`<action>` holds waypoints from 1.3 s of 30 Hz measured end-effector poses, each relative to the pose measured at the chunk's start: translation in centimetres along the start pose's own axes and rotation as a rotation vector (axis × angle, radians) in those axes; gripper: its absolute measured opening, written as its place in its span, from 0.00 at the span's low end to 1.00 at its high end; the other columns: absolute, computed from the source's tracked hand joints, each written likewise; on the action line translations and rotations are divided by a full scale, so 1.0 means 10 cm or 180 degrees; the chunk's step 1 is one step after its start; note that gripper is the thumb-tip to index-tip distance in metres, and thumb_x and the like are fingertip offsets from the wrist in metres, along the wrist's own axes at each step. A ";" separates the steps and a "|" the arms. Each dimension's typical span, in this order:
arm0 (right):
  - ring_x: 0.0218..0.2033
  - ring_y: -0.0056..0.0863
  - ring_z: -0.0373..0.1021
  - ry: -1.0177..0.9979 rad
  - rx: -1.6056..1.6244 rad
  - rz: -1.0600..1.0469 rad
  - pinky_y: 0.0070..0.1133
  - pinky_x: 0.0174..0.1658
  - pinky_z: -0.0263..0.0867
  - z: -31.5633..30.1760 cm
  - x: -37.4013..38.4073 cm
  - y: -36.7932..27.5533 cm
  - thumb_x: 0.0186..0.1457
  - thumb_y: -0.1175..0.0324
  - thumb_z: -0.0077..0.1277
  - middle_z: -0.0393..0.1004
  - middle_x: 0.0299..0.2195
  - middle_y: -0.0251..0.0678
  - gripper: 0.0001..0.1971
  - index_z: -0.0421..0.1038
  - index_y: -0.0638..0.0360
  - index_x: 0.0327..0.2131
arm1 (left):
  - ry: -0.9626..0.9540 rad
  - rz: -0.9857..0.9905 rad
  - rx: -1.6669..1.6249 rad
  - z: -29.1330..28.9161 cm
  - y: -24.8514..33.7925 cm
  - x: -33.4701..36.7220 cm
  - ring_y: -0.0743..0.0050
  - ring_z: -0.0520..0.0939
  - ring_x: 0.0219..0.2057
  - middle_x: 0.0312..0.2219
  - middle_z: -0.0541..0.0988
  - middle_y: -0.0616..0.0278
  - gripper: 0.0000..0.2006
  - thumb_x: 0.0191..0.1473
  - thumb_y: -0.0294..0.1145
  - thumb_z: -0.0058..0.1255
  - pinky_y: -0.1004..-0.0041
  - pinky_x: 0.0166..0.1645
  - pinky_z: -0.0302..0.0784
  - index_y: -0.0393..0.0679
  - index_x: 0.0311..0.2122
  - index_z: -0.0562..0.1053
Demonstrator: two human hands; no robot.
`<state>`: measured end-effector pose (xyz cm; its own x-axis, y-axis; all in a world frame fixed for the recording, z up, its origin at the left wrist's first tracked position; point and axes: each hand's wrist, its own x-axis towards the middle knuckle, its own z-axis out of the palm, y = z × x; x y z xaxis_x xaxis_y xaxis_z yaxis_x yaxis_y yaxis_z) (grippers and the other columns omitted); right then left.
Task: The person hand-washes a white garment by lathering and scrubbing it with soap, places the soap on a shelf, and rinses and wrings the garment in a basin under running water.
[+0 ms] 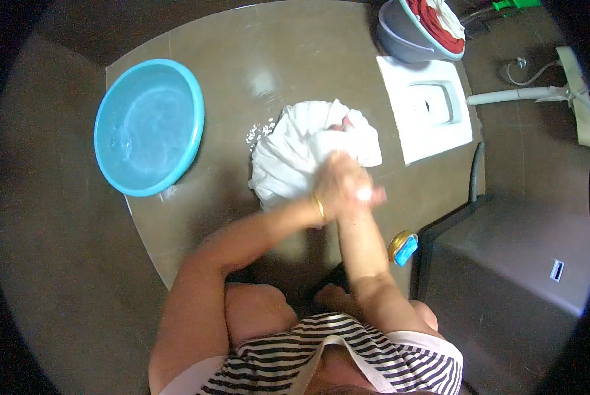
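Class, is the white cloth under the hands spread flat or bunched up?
Bunched up: the white cloth lies gathered in folds under both hands.

Home washroom or wet laundry area, floor-level hand washing. Wet brown tiled floor [255,52] with a white squat toilet pan [427,108] set into it, white pipe [515,95] and hose beside it, a blue plastic basin [149,126] of water, and a grey tub [403,33] holding red and white clothes. A white cloth [295,155] lies bunched on the floor with suds near it, and a bar of blue soap in a yellow dish [403,248] sits close by a raised brown step [506,263].
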<state>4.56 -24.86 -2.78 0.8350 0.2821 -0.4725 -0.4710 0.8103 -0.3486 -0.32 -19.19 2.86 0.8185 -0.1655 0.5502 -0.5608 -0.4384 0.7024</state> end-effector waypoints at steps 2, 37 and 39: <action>0.39 0.31 0.66 0.0653 -0.0344 -0.0111 0.28 0.44 0.61 0.25 -0.16 0.32 0.52 0.57 0.37 0.69 0.38 0.35 0.19 0.62 0.60 0.43 | 0.0261 -0.1155 -0.0124 -0.24 -0.73 0.36 0.65 0.72 0.20 0.14 0.70 0.61 0.15 0.40 0.42 0.49 0.66 0.30 0.67 0.43 0.12 0.67; 0.25 0.23 0.66 0.0237 -0.0242 -0.0034 0.20 0.28 0.64 0.52 -0.27 0.10 0.49 0.65 0.42 0.68 0.22 0.32 0.08 0.67 0.59 0.27 | 0.0233 0.0420 -0.0226 -0.30 -0.26 0.15 0.63 0.71 0.19 0.14 0.71 0.61 0.09 0.38 0.34 0.50 0.67 0.30 0.64 0.46 0.14 0.67; 0.27 0.22 0.66 0.0716 -0.0663 -0.0489 0.21 0.29 0.63 0.74 -0.40 0.22 0.48 0.69 0.41 0.68 0.24 0.32 0.06 0.66 0.60 0.27 | 0.0286 -0.0510 -0.0485 -0.45 -0.61 0.32 0.68 0.71 0.21 0.14 0.70 0.63 0.08 0.40 0.34 0.50 0.69 0.29 0.64 0.44 0.16 0.68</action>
<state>2.29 -20.41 4.37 0.8279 0.0256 -0.5603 -0.4120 0.7056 -0.5765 5.17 -13.04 2.41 0.8880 -0.0224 0.4594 -0.4426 -0.3134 0.8402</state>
